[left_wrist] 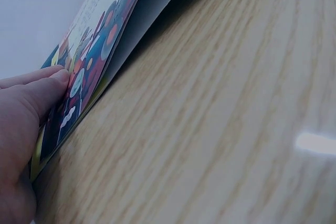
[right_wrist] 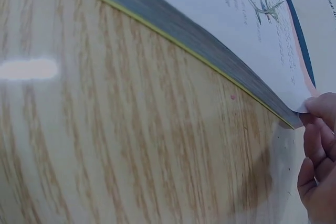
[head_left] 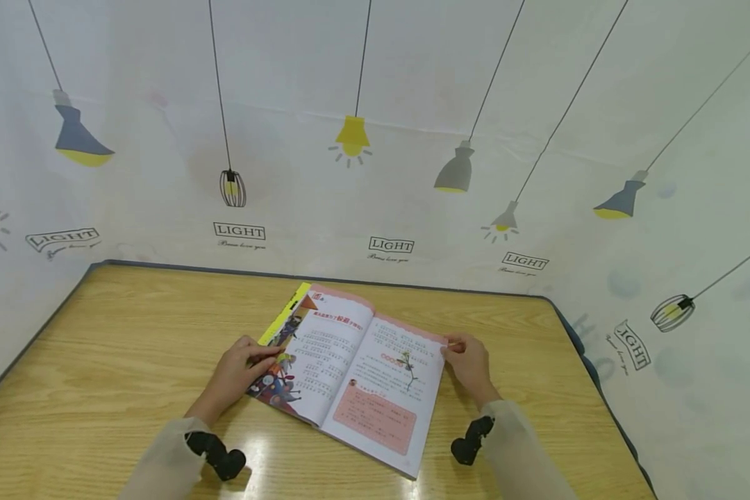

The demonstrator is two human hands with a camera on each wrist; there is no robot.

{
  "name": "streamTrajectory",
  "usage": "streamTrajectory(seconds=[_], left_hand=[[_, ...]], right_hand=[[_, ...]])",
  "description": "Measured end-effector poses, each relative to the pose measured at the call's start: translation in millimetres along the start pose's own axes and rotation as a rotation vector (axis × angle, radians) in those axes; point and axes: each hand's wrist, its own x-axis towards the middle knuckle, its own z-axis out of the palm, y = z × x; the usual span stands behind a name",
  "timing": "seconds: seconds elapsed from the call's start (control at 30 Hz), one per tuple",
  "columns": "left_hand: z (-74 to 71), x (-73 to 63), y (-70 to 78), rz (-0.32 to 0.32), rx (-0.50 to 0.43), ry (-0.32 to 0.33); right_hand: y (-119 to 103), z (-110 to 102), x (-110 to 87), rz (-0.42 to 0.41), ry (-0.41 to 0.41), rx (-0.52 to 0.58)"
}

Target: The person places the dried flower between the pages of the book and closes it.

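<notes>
An open, illustrated book with printed text lies tilted on the wooden table. My left hand rests at its left edge, thumb and finger lying over the colourful cartoon picture on the left page. At the upper right corner, my right hand pinches the right page between thumb and finger. That page bears a green plant drawing and a pink text box. In the right wrist view, the corner is slightly raised above the thick stack of pages beneath, and the other fingers are curled below.
The wood-grain table has a dark edge along the back and sides. Behind it hangs a pale cloth printed with lamps and "LIGHT" labels. Black wrist cameras sit on both sleeves. A yellow strip shows along the book's left side.
</notes>
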Motion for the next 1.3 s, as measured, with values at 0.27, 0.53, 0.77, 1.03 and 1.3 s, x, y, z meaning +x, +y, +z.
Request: streamTrajectory(seconds=[0.27, 0.53, 0.77, 1.03, 1.3], left_hand=[[-0.7, -0.1, 1.1, 0.002, -0.001, 0.0], [-1.5, -0.3, 2.7, -0.006, -0.006, 0.003], [-0.5, -1.1, 0.0, 0.001, 0.008, 0.005], [-0.6, -0.8, 1.7, 0.007, 0.001, 0.005], [-2.4, -0.8, 6.0, -0.005, -0.012, -0.008]], right_hand=[[-2, -2, -3.6, 0.037, -0.012, 0.04], [-4, -6, -8.5, 0.068, -0.062, 0.024], [-7, -10, -15.3, 0.069, -0.15, 0.015], [-14, -20, -28.0, 0.018, -0.21, 0.042], [-24, -30, -36.3, -0.027, -0.298, 0.09]])
